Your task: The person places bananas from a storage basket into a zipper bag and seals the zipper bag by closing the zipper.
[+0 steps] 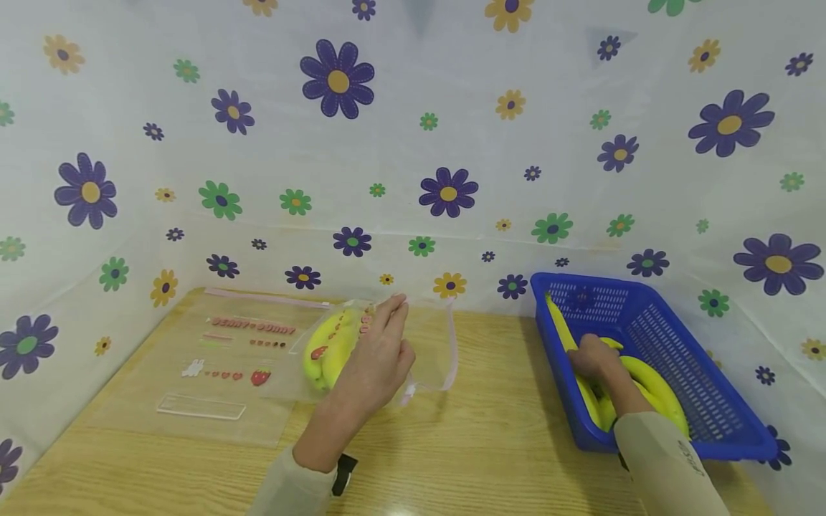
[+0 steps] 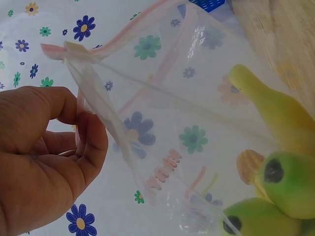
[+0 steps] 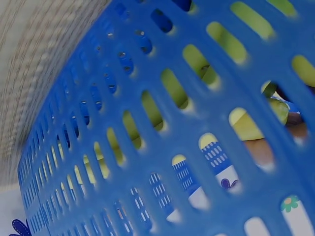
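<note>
Upright on the table stands a clear zip bag (image 1: 429, 344) with a pink-edged mouth, and green-yellow bananas (image 1: 334, 340) lie inside it. My left hand (image 1: 377, 358) pinches the bag's edge near its mouth; in the left wrist view the curled fingers (image 2: 93, 142) hold the film, and banana tips (image 2: 283, 174) show through it. Inside the blue basket (image 1: 703, 358), my right hand (image 1: 594, 356) grips a yellow banana (image 1: 561, 322) among others. Most of its fingers are hidden in the head view; the right wrist view shows parts of them through the basket's slots.
A second clear zip bag (image 1: 142, 401) lies flat at the left, printed with red lettering, a bunny and a strawberry. The basket stands at the right of the wooden table (image 1: 490, 430). Flower-patterned sheeting (image 1: 400, 150) rises behind and at both sides.
</note>
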`<state>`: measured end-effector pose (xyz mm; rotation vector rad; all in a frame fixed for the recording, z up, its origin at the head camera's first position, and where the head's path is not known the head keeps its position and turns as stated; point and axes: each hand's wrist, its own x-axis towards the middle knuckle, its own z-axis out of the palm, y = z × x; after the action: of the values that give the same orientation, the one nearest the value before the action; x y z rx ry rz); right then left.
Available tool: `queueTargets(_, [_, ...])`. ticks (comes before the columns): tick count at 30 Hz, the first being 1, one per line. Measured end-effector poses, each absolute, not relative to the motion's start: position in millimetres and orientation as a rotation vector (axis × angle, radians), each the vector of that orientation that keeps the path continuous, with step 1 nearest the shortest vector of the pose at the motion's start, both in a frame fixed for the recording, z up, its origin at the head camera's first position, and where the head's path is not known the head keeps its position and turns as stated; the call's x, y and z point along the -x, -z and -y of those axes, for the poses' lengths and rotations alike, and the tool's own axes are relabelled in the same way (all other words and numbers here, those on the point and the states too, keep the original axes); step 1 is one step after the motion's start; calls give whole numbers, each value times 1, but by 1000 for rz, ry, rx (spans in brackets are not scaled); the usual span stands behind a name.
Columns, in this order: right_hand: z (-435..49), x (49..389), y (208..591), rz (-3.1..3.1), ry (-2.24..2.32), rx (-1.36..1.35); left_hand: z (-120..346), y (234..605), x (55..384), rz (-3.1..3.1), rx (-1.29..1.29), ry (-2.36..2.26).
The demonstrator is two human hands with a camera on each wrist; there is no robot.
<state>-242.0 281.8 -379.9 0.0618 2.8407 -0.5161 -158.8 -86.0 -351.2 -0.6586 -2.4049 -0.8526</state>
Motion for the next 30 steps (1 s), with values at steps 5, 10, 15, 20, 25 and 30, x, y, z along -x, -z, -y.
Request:
queueTargets(5, [-282,240,381,-2882,597,-93,86,351,158,2407,662,861])
queueTargets(10, [-281,238,379,-2898,725,-123,86,351,159,2402,667,854])
queueTargets(15, [-280,241,380,-2886,810,-130,85,351,159,2409,663,849])
queueTargets(20, [-281,242,381,-2899,898,-86,86,350,159,2417,655,850])
queueTargets(25, [-281,241,377,-2862,1012,-92,86,350,159,2422,658,864])
queueTargets(30, [-283,240,371,-2799,1069,-98,85,350,160,2424,656,869])
